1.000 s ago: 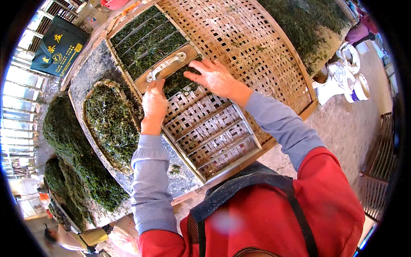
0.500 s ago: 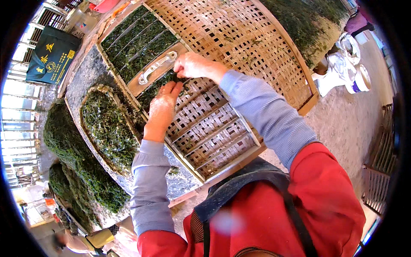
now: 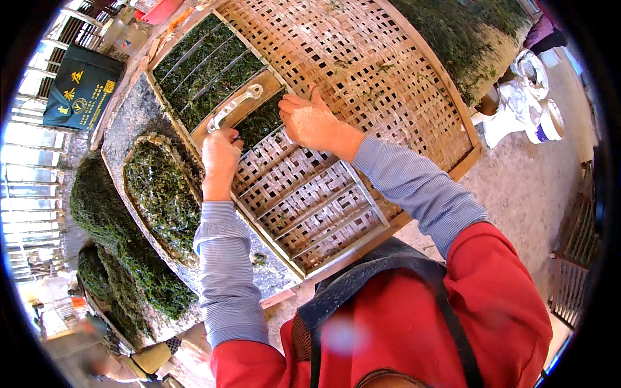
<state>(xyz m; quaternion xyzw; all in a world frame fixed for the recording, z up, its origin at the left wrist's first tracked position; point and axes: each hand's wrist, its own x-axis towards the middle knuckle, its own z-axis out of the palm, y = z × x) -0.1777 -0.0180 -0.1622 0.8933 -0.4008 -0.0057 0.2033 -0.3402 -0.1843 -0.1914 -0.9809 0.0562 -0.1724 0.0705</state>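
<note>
A rectangular wooden frame (image 3: 301,265) with cross slats lies on a woven bamboo tray. Its far slots hold packed dark green leaf shreds (image 3: 220,55); its near slots show bare weave. Across it rests a wooden board (image 3: 266,83) with a white handle (image 3: 236,105). My left hand (image 3: 218,158) is at the frame's left rail, below the board's lower end, fingers curled together; anything in them is hidden, though dark bits show beside the fingertips. On the other side, my right hand (image 3: 317,126) has its thumb raised apart, its fingertips at the edge of the leaf strip beside the board.
The woven bamboo tray (image 3: 388,84) extends to the right. A basket of green leaf (image 3: 158,187) stands left, near larger leaf heaps (image 3: 123,239). White buckets (image 3: 550,123) and bags are on the floor at right. Another person (image 3: 116,362) is at lower left.
My hands, close together below the handle before, have spread apart: the left toward the frame's left rail, the right toward the right side. A dark leaf strip now shows between them.
</note>
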